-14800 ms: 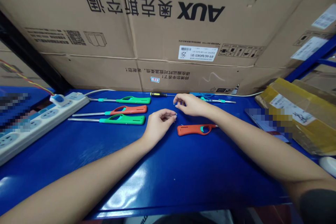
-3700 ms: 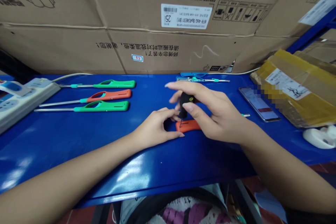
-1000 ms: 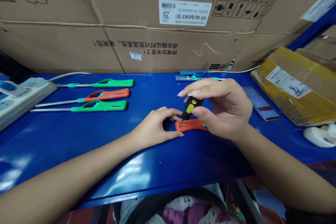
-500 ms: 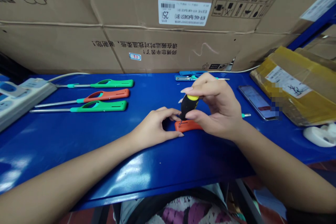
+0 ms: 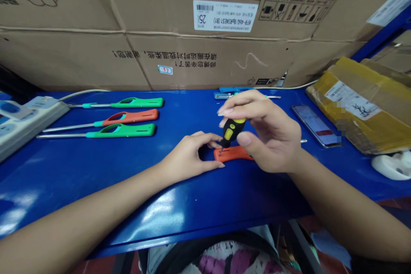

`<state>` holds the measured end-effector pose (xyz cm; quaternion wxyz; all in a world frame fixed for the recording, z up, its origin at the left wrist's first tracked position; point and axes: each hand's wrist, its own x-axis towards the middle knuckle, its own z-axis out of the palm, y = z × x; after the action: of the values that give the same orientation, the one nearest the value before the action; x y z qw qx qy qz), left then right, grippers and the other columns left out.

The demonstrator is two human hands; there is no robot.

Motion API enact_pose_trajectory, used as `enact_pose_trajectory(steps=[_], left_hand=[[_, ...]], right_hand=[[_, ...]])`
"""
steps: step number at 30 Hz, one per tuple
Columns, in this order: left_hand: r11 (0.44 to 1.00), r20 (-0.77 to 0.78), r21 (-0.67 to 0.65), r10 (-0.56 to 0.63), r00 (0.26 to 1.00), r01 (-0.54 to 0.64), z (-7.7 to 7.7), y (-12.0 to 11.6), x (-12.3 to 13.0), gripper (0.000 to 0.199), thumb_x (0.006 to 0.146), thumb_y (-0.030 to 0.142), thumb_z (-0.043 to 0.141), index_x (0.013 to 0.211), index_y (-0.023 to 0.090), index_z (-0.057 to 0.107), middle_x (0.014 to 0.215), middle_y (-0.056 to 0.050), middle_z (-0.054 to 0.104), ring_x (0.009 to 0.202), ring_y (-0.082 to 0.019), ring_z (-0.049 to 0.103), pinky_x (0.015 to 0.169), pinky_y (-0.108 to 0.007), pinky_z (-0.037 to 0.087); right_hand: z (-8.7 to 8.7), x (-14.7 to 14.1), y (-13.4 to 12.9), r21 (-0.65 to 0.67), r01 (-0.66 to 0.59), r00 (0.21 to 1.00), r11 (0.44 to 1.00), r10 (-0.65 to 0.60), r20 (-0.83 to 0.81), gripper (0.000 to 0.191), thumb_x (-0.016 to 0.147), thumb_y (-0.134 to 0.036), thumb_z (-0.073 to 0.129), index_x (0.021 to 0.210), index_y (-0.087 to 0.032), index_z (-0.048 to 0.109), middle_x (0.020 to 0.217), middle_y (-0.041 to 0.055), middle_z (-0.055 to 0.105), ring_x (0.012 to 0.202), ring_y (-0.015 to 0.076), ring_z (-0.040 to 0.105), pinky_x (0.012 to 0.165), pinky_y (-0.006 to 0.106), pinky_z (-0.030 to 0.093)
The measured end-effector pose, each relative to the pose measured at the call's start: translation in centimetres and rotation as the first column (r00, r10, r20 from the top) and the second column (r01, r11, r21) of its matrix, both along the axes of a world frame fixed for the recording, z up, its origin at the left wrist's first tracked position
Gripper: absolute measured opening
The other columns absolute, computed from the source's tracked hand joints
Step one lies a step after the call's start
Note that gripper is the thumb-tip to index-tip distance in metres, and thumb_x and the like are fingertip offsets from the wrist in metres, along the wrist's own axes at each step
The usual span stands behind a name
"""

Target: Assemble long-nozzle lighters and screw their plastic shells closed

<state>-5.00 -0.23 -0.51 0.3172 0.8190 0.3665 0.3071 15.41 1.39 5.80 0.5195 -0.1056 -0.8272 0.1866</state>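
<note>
A stubby black-and-yellow screwdriver [image 5: 231, 132] stands tilted, its tip on a hole near the left end of an orange gas lighter [image 5: 236, 153] that lies flat on the table. My right hand [image 5: 272, 135] is on the screwdriver's handle, fingers over the yellow top and thumb beside it. Around the lighter's left end curl the fingers and thumb of my left hand [image 5: 192, 156], keeping hold of it. The right hand hides the lighter's middle, and a bit of metal tube shows past the wrist.
Two green lighters [image 5: 138, 130] and another orange lighter [image 5: 144, 115] lie at left, beside a white power strip [image 5: 38, 113]. Small tools [image 5: 227, 94] lie at the back before a large carton [image 5: 128, 4]. On the right are a phone [image 5: 316, 124], a taped parcel [image 5: 362, 102] and a white object [image 5: 390, 168].
The screwdriver handle has turned, so its yellow label shows. My right hand has shifted slightly right and its thumb has moved off the handle's front. My left hand has stayed put.
</note>
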Motion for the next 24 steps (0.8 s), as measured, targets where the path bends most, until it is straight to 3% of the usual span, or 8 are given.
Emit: enact_pose_trajectory(steps=[3, 7, 12, 16, 20, 24], left_hand=[[1.000, -0.004, -0.012, -0.004, 1.000, 0.004, 0.1, 0.0, 0.0, 0.039, 0.076, 0.033, 0.085, 0.108, 0.021, 0.067, 0.101, -0.002, 0.076, 0.093, -0.020, 0.070, 0.090, -0.034, 0.053], [1.000, 0.004, -0.001, -0.005, 1.000, 0.005, -0.1, 0.0, -0.1, 0.038, 0.076, 0.034, 0.086, 0.107, 0.021, 0.069, 0.100, -0.002, 0.077, 0.097, -0.021, 0.070, 0.091, -0.035, 0.053], [1.000, -0.029, 0.012, 0.018, 0.999, -0.017, -0.2, 0.0, 0.0, 0.041, 0.075, 0.034, 0.086, 0.110, 0.022, 0.068, 0.097, -0.002, 0.076, 0.093, -0.021, 0.070, 0.089, -0.035, 0.053], [1.000, -0.023, 0.019, 0.001, 1.000, -0.001, 0.0, 0.0, -0.1, 0.041, 0.076, 0.035, 0.085, 0.111, 0.022, 0.067, 0.099, -0.002, 0.076, 0.093, -0.021, 0.070, 0.088, -0.034, 0.054], [1.000, -0.007, -0.005, -0.016, 1.000, 0.016, 0.0, 0.0, -0.1, 0.042, 0.077, 0.035, 0.085, 0.113, 0.022, 0.067, 0.103, -0.002, 0.076, 0.094, -0.021, 0.070, 0.089, -0.034, 0.053], [1.000, -0.018, 0.012, -0.004, 1.000, 0.004, -0.2, 0.0, -0.1, 0.042, 0.076, 0.035, 0.086, 0.112, 0.022, 0.068, 0.099, -0.002, 0.076, 0.095, -0.022, 0.070, 0.090, -0.035, 0.053]], right_hand=[[0.3, 0.0, -0.4, -0.069, -0.032, 0.999, 0.997, 0.032, 0.003, 0.027, 0.095, -0.017, 0.058, 0.120, -0.020, 0.066, 0.113, 0.0100, 0.071, 0.102, 0.0234, 0.069, 0.085, 0.044, 0.060], [0.2, 0.0, -0.3, -0.041, 0.044, 0.999, 0.998, -0.045, -0.027, 0.029, 0.084, -0.022, 0.077, 0.111, -0.023, 0.067, 0.089, 0.0034, 0.069, 0.081, 0.0194, 0.066, 0.072, 0.037, 0.059], [-0.3, 0.2, 0.8, 0.099, 0.149, 0.988, 0.984, -0.144, -0.052, 0.036, 0.081, -0.027, 0.080, 0.114, -0.029, 0.066, 0.090, 0.0036, 0.070, 0.075, 0.0213, 0.062, 0.065, 0.039, 0.057], [-0.1, 0.3, 0.6, 0.208, 0.090, 0.996, 0.974, -0.089, -0.016, 0.033, 0.088, -0.027, 0.072, 0.120, -0.024, 0.067, 0.094, 0.0054, 0.075, 0.078, 0.0208, 0.065, 0.066, 0.038, 0.057], [0.2, 0.3, -0.2, 0.040, 0.020, 1.000, 0.999, -0.021, 0.021, 0.029, 0.095, -0.018, 0.055, 0.123, -0.020, 0.066, 0.113, 0.0102, 0.073, 0.100, 0.0240, 0.070, 0.081, 0.044, 0.061], [0.0, 0.0, -0.1, -0.030, 0.032, 0.998, 0.999, -0.033, -0.047, 0.028, 0.087, -0.021, 0.073, 0.114, -0.024, 0.068, 0.095, 0.0046, 0.071, 0.086, 0.0193, 0.069, 0.070, 0.034, 0.062]])
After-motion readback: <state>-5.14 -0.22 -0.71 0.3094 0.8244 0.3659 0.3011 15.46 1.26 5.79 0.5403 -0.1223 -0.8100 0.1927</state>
